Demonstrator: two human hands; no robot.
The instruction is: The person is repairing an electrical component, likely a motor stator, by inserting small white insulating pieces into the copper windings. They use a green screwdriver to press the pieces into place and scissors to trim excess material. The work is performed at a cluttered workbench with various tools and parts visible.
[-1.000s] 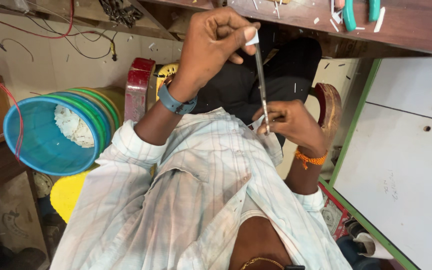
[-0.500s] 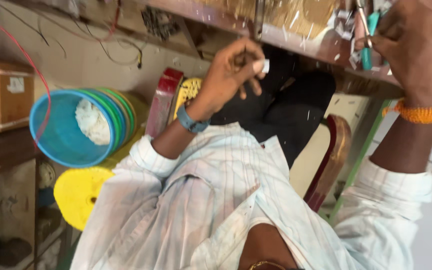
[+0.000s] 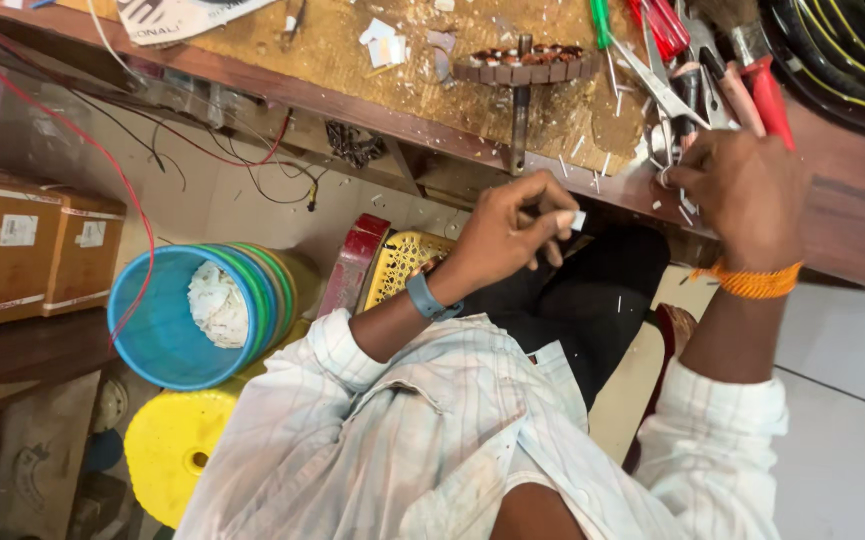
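hands at the bench edge, one on a white slip, one on the scissors

the left hand (image 3: 512,230) sits in the middle of the frame, just below the bench (image 3: 852,230) edge. its fingers are curled in tight and pinch a small white slip (image 3: 576,220) at the thumb tip. a blue wristband (image 3: 428,297) circles that wrist.

the right hand (image 3: 747,190) is at the upper right, resting on the bench among the tools. its fingers are closed around the loops of a pair of scissors (image 3: 657,95), whose blades run up and left across the bench top. an orange thread band (image 3: 752,282) wraps the wrist.

just left of the scissors, at the top centre, a round wound rotor (image 3: 522,68) lies on the bench with its shaft pointing down toward the edge. bits of white scrap are scattered around it. red-handled tools (image 3: 767,95) lie at the upper right beside the right hand, and a green handle (image 3: 600,20) shows at the top edge.

at the lower left, well apart from both hands, a blue bucket (image 3: 157,320) lies with white stuff inside, a yellow spool (image 3: 167,440) below it. brown boxes (image 3: 32,245) stand at the far left. a yellow crate (image 3: 402,262) shows just behind the left wrist.
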